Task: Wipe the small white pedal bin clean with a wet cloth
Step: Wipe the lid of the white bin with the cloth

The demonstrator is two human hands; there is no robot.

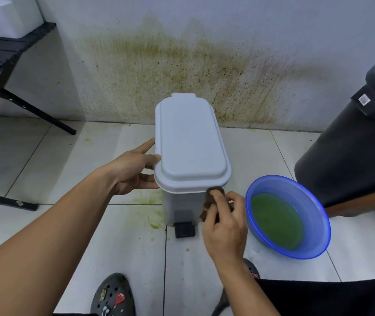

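Observation:
The small white pedal bin (191,144) stands on the tiled floor with its lid down and its black pedal (184,229) facing me. My left hand (134,171) grips the left edge of the lid, thumb on top and fingers under the rim. My right hand (224,224) presses a dark brown wet cloth (212,200) against the bin's front right corner, just below the lid. The cloth is partly hidden under my fingers.
A blue basin (318,224) of green water sits on the floor right of the bin. A large black bin (350,151) stands further right. Black folding furniture legs (29,110) are at the left. Green stains mark the wall and the floor tiles (152,215). My clogs (113,295) are near the bottom.

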